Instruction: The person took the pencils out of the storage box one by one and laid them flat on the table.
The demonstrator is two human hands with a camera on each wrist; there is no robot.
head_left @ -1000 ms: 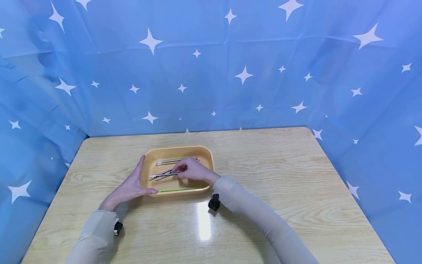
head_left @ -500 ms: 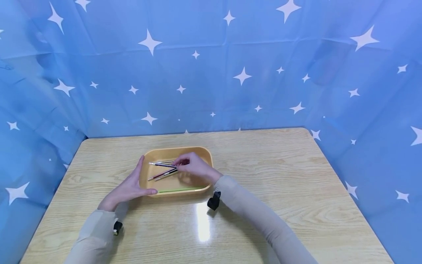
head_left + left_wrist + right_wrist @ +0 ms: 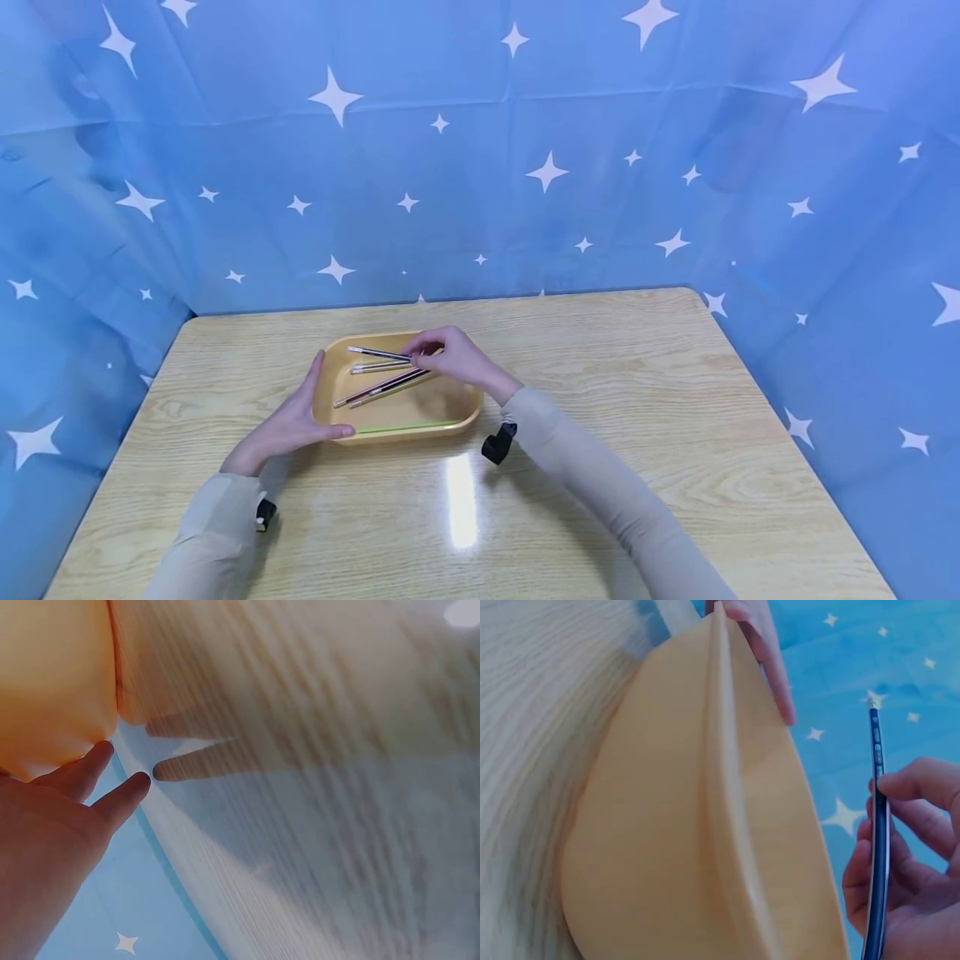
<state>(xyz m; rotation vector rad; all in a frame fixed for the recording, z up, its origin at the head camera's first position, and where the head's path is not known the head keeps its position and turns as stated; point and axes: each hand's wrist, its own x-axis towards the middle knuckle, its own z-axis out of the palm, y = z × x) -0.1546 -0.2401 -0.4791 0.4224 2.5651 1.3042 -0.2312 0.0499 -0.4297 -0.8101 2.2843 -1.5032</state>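
In the head view a shallow orange tray [image 3: 401, 412] lies on the table. My left hand [image 3: 288, 422] rests spread around its left end, the thumb on the near rim and straight fingers along the side. The left wrist view shows fingertips [image 3: 139, 784] against the orange wall. My right hand [image 3: 456, 358] pinches a dark striped pencil [image 3: 879, 817] between thumb and fingers, over the tray's back right part. Beneath it several pencils [image 3: 371, 390] lie slanted in the tray, and light ones [image 3: 367, 367] are bunched behind. A thin green stick [image 3: 405, 428] runs along the near wall.
The wooden table [image 3: 637, 417] extends widely right of the tray and in front of it. A blue star-patterned curtain [image 3: 465, 208] hangs behind and at both sides. Black wrist devices [image 3: 498, 446] sit at both sleeves.
My right hand has moved back and slightly up with the dark pencil, whose tip now points at the tray's back left. More of the slanted pencils show. The left hand stays at the tray.
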